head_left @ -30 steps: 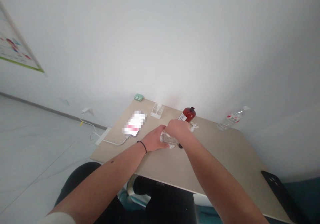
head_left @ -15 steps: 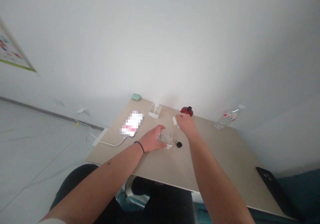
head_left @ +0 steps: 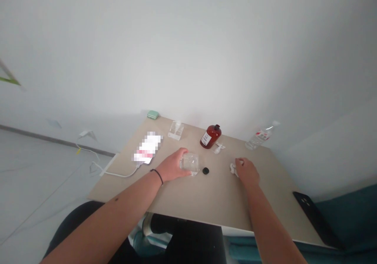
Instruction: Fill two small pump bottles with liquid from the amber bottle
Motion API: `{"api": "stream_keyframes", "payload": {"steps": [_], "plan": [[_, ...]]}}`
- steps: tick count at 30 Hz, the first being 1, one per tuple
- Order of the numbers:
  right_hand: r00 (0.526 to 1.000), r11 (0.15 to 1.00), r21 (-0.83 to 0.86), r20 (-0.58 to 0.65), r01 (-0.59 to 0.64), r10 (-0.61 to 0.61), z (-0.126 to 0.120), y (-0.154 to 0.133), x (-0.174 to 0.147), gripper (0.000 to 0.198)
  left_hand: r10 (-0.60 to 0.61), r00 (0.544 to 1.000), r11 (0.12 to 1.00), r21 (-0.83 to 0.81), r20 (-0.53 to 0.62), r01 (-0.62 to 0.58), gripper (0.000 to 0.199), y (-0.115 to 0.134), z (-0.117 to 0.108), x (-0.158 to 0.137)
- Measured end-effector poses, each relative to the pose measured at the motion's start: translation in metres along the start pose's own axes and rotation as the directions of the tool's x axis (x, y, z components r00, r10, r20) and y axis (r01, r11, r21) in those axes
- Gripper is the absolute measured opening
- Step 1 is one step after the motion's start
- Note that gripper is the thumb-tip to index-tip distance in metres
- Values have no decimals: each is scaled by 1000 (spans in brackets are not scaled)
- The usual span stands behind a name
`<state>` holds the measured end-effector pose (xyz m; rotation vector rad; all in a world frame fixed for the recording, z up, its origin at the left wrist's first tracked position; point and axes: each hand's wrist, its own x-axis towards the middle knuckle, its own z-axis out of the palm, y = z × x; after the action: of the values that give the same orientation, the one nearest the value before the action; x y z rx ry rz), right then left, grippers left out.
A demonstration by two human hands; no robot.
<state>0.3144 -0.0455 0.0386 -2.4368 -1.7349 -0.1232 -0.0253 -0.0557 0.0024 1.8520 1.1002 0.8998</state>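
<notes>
My left hand is wrapped round a clear glass bottle near the middle of the table. Just right of it lies a small round black cap. My right hand is over the table's right half, its fingers closed on a crumpled white tissue. Beyond the two hands stands a reddish-brown bottle with a white label and a dark top. Beside its base is another crumpled white tissue.
A lit phone with a white cable lies at left. Behind are a green case and a clear stand. A clear plastic bottle stands by the wall. A black phone-like slab is at the right edge.
My right hand has moved right and toward me with the tissue, away from the brown bottle, which now shows fully. My left hand still holds the glass bottle. The view has shifted slightly.
</notes>
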Motion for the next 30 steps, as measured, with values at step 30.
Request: {"api": "stream_keyframes", "payload": {"steps": [30], "plan": [[832, 510, 684, -276, 522, -481, -69, -139, -63, 18, 15, 1000, 1000, -10, 2, -15, 74, 2, -1, 0]]}}
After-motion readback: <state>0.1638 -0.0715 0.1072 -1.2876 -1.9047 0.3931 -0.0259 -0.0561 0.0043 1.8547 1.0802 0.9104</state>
